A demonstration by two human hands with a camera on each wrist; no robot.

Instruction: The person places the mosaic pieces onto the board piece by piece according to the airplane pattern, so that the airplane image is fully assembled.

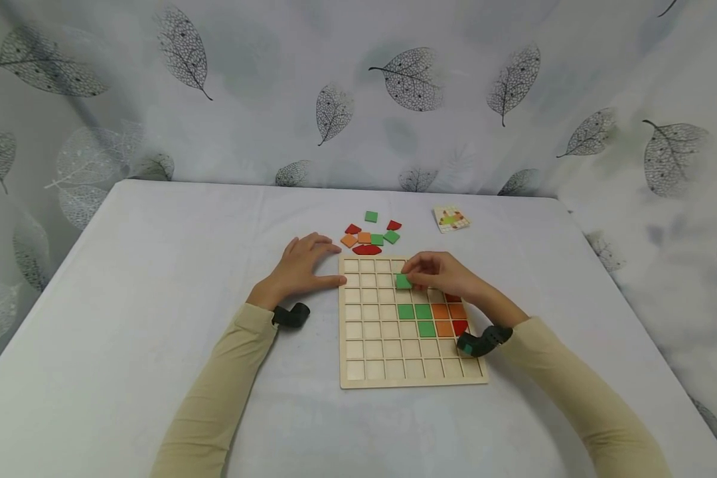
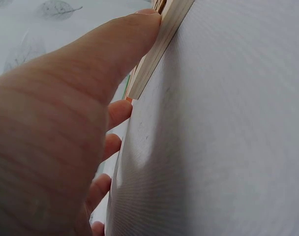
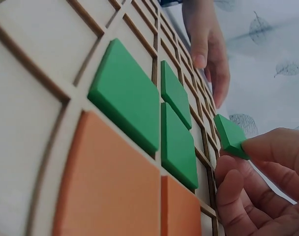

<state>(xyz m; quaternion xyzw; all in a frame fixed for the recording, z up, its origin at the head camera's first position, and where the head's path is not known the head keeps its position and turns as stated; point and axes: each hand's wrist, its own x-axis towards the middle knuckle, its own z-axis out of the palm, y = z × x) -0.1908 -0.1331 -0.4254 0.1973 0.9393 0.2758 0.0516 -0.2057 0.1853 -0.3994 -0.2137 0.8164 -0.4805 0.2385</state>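
A green square tile (image 3: 230, 135) is pinched between thumb and fingers of my right hand (image 1: 441, 273), just over the upper middle of a wooden grid board (image 1: 372, 367). On the board, below that hand, lie several green tiles (image 1: 423, 311) and orange tiles (image 1: 445, 328), with a red piece (image 1: 459, 327) at the right; more red is partly hidden by the right hand. My left hand (image 1: 303, 265) lies at the board's upper left, its fingers spread. In the left wrist view the left thumb (image 2: 115, 46) touches the board's edge (image 2: 157, 54).
Loose pieces lie behind the board: a green tile (image 1: 371, 216) farthest back, orange tiles (image 1: 349, 240) and red pieces (image 1: 367, 249). A small stack of pattern cards (image 1: 451, 219) sits at the back right. A leaf-print cloth (image 1: 245, 99) hangs behind the white table (image 1: 125, 299).
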